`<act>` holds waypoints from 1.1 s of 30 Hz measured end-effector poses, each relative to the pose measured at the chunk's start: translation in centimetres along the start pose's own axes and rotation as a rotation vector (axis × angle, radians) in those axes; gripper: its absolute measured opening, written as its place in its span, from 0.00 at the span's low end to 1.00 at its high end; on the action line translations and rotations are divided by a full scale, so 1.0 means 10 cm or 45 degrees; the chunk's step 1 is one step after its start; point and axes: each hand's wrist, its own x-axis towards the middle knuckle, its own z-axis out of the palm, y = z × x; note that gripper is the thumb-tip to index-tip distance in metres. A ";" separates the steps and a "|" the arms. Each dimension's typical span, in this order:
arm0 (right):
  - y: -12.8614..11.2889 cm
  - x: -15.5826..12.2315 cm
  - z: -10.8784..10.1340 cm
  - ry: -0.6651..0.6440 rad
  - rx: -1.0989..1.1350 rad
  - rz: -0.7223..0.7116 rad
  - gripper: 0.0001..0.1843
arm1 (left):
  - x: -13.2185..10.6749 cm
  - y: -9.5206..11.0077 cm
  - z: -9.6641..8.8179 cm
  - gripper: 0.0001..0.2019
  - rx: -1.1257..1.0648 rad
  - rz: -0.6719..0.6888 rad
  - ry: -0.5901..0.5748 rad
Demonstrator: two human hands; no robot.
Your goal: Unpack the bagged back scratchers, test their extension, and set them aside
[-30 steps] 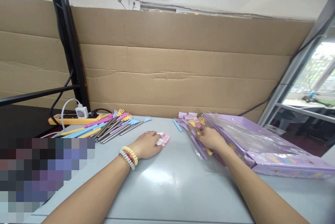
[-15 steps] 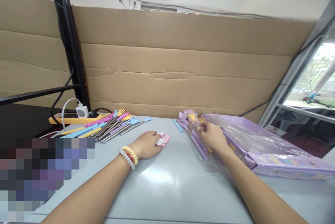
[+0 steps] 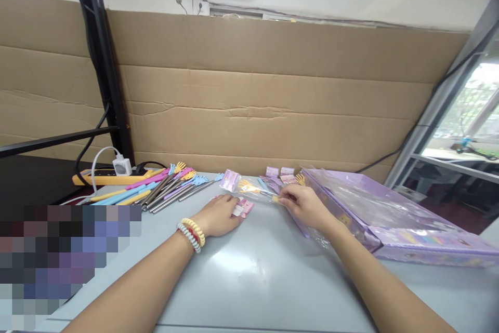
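My left hand [image 3: 221,216] lies flat on the table, its fingers resting on small pink-and-white cards [image 3: 246,206]. My right hand [image 3: 306,205] pinches a back scratcher in a clear plastic bag [image 3: 249,186], with a yellow hand-shaped head and a purple header card at its left end. Below and behind it lie more bagged purple-handled back scratchers, partly covered by my right hand. A short blue stick [image 3: 262,183] shows behind the bag. At the left is a pile of loose back scratchers [image 3: 163,187] with coloured grips and hand-shaped heads.
A purple box [image 3: 432,246] with clear plastic inside stands at the right. A yellow power strip [image 3: 107,179] with a white plug lies at the back left, near a black metal post [image 3: 103,63]. Behind the table rises a cardboard panel [image 3: 273,94].
My right hand has moved slightly left from the bagged bundle, bringing one bagged back scratcher over with its header card swung leftward. My left hand has stayed in place.
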 end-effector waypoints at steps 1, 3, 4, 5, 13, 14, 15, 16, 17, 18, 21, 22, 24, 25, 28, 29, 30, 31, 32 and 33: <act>0.00 0.00 0.00 -0.008 0.004 -0.001 0.09 | 0.00 0.00 0.00 0.24 -0.001 -0.007 0.015; 0.00 0.00 -0.01 -0.019 0.015 -0.001 0.09 | 0.01 0.01 0.00 0.24 -0.003 -0.043 0.045; -0.01 0.00 -0.01 -0.019 0.022 0.000 0.09 | 0.01 0.03 -0.01 0.24 -0.009 -0.070 0.059; -0.01 0.00 -0.01 -0.019 0.030 0.000 0.09 | 0.02 0.04 -0.02 0.23 -0.022 -0.096 0.074; 0.02 0.00 -0.01 0.001 0.015 0.062 0.07 | 0.03 0.07 -0.14 0.12 -0.127 -0.246 0.367; 0.03 0.00 -0.01 -0.001 0.014 0.059 0.07 | 0.03 0.07 -0.14 0.11 -0.146 -0.218 0.401; 0.04 0.00 0.00 -0.004 0.014 0.049 0.07 | 0.02 0.08 -0.13 0.12 -0.166 -0.176 0.431; 0.05 0.00 0.01 -0.009 0.019 0.032 0.07 | 0.02 0.08 -0.13 0.13 -0.185 -0.136 0.455; 0.05 0.00 0.01 -0.016 0.027 0.011 0.08 | 0.02 0.09 -0.12 0.14 -0.198 -0.103 0.476; 0.05 0.00 0.02 -0.024 0.037 -0.007 0.08 | 0.02 0.10 -0.12 0.16 -0.206 -0.078 0.494; 0.04 0.00 0.04 -0.041 0.052 -0.024 0.07 | 0.01 0.11 -0.10 0.19 -0.212 -0.053 0.505; 0.04 0.00 0.04 -0.045 0.053 -0.020 0.07 | 0.02 0.11 -0.10 0.19 -0.215 -0.051 0.498; 0.03 0.00 0.04 -0.051 0.058 -0.013 0.07 | 0.02 0.11 -0.10 0.19 -0.221 -0.063 0.486; 0.03 0.00 0.05 -0.054 0.062 -0.014 0.06 | 0.02 0.10 -0.10 0.20 -0.222 -0.072 0.487; 0.03 0.00 0.05 -0.055 0.063 -0.019 0.06 | 0.01 0.10 -0.10 0.21 -0.207 -0.113 0.505; 0.03 0.00 0.05 -0.055 0.060 -0.017 0.06 | 0.01 0.09 -0.10 0.19 -0.198 -0.141 0.507; 0.03 0.00 0.05 -0.056 0.057 -0.014 0.06 | 0.01 0.09 -0.11 0.16 -0.190 -0.174 0.507; 0.03 0.00 0.04 -0.057 0.055 -0.010 0.06 | 0.01 0.09 -0.11 0.13 -0.182 -0.205 0.509; 0.03 0.00 0.04 -0.057 0.055 -0.009 0.06 | 0.01 0.10 -0.11 0.10 -0.173 -0.227 0.514; 0.04 0.00 0.04 -0.056 0.054 -0.011 0.06 | 0.01 0.10 -0.12 0.07 -0.162 -0.234 0.522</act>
